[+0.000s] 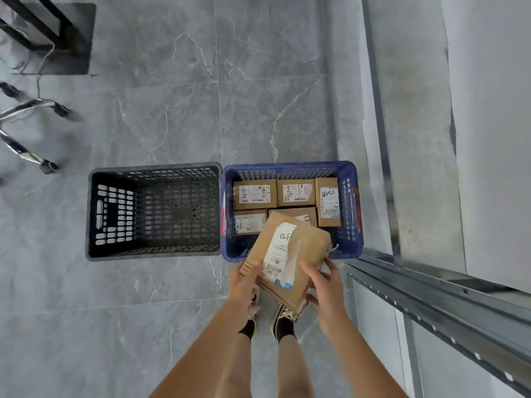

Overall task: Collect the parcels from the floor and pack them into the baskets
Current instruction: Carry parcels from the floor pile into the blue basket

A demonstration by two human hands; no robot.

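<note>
both forearms are seen reaching forward from the bottom edge. left hand is placed at the near-left corner of a cardboard parcel, fingers curled under its edge. right hand is placed at the near-right side, thumb laid on the top face, fingers wrapped round the edge. parcel is held tilted, label up, above the near rim of the blue basket, partly overlapping it, not resting on anything visible

blue basket is set on grey marbled floor, touching or just beside a black basket on its left. five labelled boxes are laid flat inside the blue basket: three in the far row, two in the near row, the near-right one partly hidden by the held parcel. no parcels are seen inside the black basket

two shoes with dark socks are seen under the parcel. metal shelf rail is seen at right, chrome chair base with castors at far left
</note>
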